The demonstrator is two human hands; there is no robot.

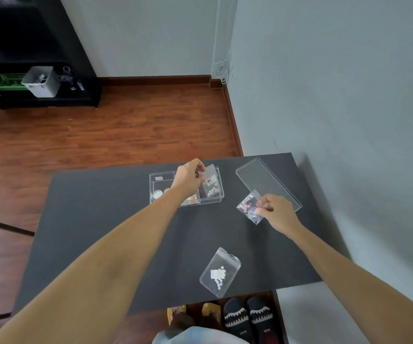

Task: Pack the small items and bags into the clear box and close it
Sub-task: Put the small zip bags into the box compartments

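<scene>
The clear box (154, 187) stands open near the far edge of the dark table (96, 219), with small round items and a card inside. Above its right compartment, my left hand (188, 178) pinches a small clear bag (211, 182) holding white bits, its lower end down in the box. My right hand (278, 214) grips a second clear bag (249, 209) with red and white bits, just above the table. The box's clear lid (267, 182) lies flat to the right of the box. A third clear bag (220, 271) of white flowers lies near the table's front edge.
A grey wall (349, 108) runs close along the table's right side. Slippers (247, 316) sit on the floor below the front edge. A black shelf (39, 58) with bins stands far left across the wooden floor.
</scene>
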